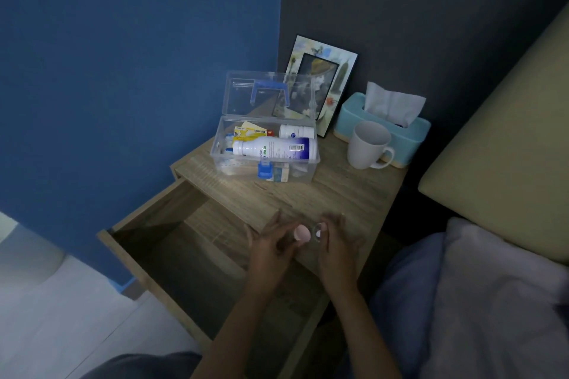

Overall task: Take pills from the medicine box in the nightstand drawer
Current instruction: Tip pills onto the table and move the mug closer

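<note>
hands (303,238) grasp a small pill container (309,232) above wooden nightstand (338,194), blue wall (123,71) behind.

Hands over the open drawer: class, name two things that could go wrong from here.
1. The hands work a small pink pill or cap above the open drawer; dropped, it could fall inside.
2. The dim light may make labels in the medicine box hard to read.

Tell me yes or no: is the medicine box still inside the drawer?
No, the open medicine box stands on the nightstand top, behind the pulled-out drawer.
</note>
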{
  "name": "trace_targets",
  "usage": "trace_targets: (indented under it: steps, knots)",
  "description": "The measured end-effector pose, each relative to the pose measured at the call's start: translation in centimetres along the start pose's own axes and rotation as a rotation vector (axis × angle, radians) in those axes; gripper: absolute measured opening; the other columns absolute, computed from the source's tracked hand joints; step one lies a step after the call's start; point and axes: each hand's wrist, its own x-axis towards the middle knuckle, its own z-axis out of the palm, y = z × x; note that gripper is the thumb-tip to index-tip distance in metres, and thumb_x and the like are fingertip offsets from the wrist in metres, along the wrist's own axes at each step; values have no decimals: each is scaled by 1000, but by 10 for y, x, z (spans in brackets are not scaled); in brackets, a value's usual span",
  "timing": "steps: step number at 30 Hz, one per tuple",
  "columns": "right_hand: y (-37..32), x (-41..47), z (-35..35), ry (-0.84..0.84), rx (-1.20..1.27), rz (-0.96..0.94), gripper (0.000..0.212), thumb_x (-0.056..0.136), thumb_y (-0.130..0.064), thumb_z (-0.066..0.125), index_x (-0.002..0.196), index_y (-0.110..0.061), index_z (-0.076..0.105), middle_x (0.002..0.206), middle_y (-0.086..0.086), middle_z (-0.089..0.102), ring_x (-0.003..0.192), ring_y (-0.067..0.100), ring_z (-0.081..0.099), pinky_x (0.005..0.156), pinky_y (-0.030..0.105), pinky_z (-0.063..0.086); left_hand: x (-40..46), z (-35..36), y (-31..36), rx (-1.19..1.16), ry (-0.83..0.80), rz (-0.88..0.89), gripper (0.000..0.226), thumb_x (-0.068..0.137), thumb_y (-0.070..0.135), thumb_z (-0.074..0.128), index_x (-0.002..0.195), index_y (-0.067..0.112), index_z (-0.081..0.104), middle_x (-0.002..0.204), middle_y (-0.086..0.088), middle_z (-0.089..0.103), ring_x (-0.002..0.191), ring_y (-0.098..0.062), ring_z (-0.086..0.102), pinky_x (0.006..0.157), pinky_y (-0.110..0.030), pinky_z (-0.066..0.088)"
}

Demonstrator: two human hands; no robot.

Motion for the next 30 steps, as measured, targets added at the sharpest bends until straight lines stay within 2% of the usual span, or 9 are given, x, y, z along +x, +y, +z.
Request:
trace_targets:
  steps: [2,4,6,8,11,18,22,26,30]
  knots:
    - [0,1,-1,-21,-7,6,29,101,-26,33,118,-20,56,128,6,60,127,22,51,113,51,30,-1,3,-4,36,2,18,31,79,27,71,110,32,68,117,31,53,141,-13,31,114,-62,-5]
    - [2,1,-3,-24,20,-18,27,100,-19,36,118,-17,55,131,8,57,132,22,46,113,37,28,-3,7,-7,76,14,58,33,81,29,69,113,33,66,118,24,60,142,-15,28,112,-62,-9]
    - [4,1,-5,-44,-34,-64,32,99,-11,38,128,-14,52,143,9,49,140,20,34,115,28,18,-5,9,-7,112,15,88,34,82,28,68,117,31,65,121,15,66,142,-15,27,112,-60,-13]
    - [7,2,-6,-63,-97,-92,39,99,-9,37,138,-11,45,152,9,38,146,17,22,121,31,10,-4,11,-6,151,14,118,34,85,28,65,119,27,64,122,9,67,141,-16,28,112,-55,-12]
    - [8,2,-6,-39,-103,-84,39,101,-12,35,138,-11,46,154,10,36,148,18,20,122,42,13,-2,12,-7,227,-15,152,36,88,26,62,124,22,61,132,3,62,142,-17,27,115,-48,-5]
    - [10,0,-7,-17,-30,-48,42,103,-20,31,143,-13,42,156,5,33,147,11,18,121,29,3,2,14,-9,274,-67,180,44,95,22,51,137,10,48,147,-11,44,145,-26,23,119,-52,16]
    - [12,0,-9,-6,-59,-63,42,103,-22,33,142,-12,44,154,6,37,146,14,24,120,27,6,3,15,-14,305,-99,198,47,97,22,47,141,8,42,151,-12,38,146,-25,18,120,-44,13]
    - [12,0,-7,1,-71,-68,41,103,-20,33,142,-13,44,154,6,37,146,13,23,117,23,4,3,13,-14,304,-103,207,49,96,22,49,142,8,41,152,-12,35,144,-21,12,120,-42,10]
    - [15,0,-6,-2,-70,-63,42,103,-22,32,143,-14,42,155,4,35,146,11,20,116,21,2,3,11,-10,296,-119,212,48,96,19,50,142,7,41,151,-11,36,145,-24,14,120,-40,6]
